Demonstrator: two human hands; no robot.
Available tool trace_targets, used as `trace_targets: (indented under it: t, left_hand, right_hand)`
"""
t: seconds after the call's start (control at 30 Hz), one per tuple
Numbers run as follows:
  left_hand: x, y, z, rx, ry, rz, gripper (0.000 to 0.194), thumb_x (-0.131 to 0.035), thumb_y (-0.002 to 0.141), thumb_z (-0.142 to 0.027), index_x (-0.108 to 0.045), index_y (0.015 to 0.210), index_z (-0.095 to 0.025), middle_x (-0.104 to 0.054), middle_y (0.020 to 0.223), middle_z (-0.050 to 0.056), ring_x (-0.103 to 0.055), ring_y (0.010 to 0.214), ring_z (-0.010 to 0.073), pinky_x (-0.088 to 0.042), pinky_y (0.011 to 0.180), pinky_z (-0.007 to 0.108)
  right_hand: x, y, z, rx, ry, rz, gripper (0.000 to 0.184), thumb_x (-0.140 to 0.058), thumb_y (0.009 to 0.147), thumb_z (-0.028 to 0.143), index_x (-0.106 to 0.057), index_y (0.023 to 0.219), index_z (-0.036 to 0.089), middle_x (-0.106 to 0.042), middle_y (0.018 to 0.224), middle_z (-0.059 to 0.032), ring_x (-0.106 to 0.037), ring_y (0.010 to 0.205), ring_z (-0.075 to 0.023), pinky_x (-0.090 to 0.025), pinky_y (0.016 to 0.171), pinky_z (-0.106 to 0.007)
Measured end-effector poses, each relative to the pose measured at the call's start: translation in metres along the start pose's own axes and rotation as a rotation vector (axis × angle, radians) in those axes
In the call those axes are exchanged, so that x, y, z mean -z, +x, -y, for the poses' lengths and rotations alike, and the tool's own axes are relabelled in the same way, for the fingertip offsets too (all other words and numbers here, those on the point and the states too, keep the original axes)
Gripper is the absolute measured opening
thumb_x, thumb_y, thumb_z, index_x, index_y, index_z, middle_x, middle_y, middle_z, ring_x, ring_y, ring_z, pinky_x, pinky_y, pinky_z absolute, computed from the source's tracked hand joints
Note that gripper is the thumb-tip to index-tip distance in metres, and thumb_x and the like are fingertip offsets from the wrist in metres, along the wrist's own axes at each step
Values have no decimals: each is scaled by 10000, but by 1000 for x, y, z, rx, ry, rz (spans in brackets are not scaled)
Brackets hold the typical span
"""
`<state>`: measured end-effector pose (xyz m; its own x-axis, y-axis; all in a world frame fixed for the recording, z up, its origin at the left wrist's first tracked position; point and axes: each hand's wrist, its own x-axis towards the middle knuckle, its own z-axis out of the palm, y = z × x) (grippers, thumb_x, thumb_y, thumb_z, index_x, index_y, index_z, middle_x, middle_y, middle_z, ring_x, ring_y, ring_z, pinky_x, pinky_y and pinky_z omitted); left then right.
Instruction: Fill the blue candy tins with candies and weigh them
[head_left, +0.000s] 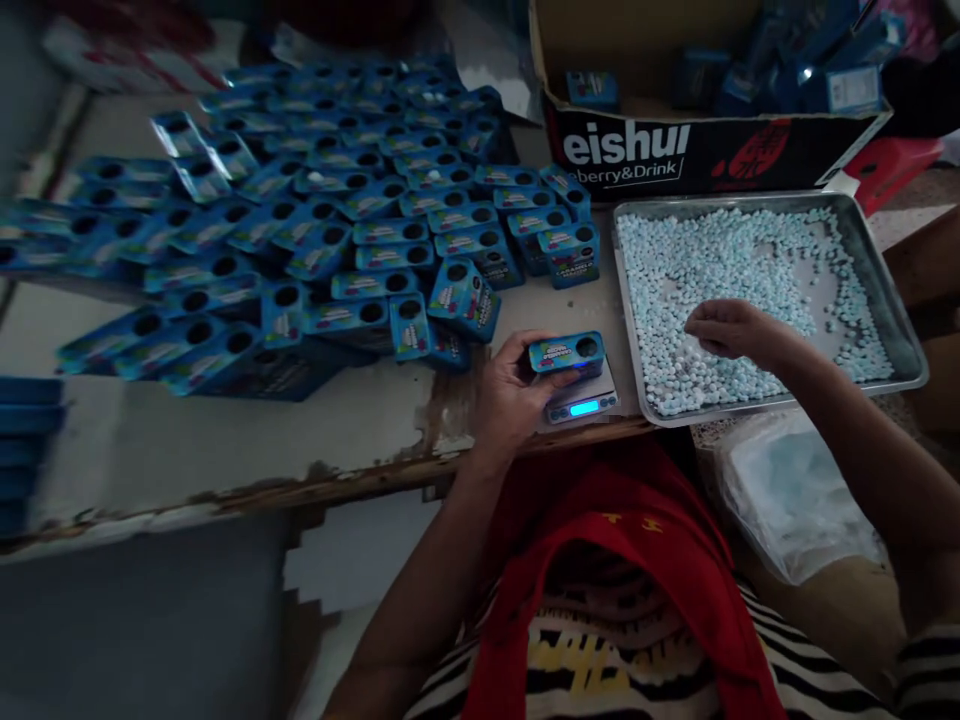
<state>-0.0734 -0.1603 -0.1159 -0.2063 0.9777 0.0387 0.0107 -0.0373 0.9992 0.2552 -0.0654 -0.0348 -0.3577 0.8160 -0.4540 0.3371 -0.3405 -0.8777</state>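
Note:
My left hand is wrapped round a small blue candy tin with a dark round opening in its top. Under the tin is a small digital scale with a lit blue display; whether the tin rests on it I cannot tell. My right hand hovers at or just above a metal tray of small white and pale blue candies. Its fingers are closed, and what they hold, if anything, is hidden.
Rows of similar blue tins cover the table to the left and back. Behind the tray stands an open cardboard box with more blue packs inside. Below the tray lies a clear plastic bag. Blue stacked pieces sit at far left.

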Motion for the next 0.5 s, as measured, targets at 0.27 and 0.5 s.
trace_targets:
  t: [0.27,0.5]
  left_hand:
    - [37,-18,-16,-98,72,-34,690,-1023,741,-481,-734,1318,-236,-810,1296,104,-776,1285,280,-603,1186,467]
    - [71,-26,-39,-95,90,-204,531,-978,726,-259,-805,1227,-226,-858,1121,51,-810,1082,197,-633,1042,336]
  right_hand:
    - [-25,6,38,-88,450,-141,281,-982,768,179,-744,916,157,-668,771,-13,-524,596,-68,-393,498,-174]
    - [-35,6,47,-27,250,-95,258,-936,844,264,-833,1016,103,-641,686,-9,-417,523,-47,-260,437,-180]
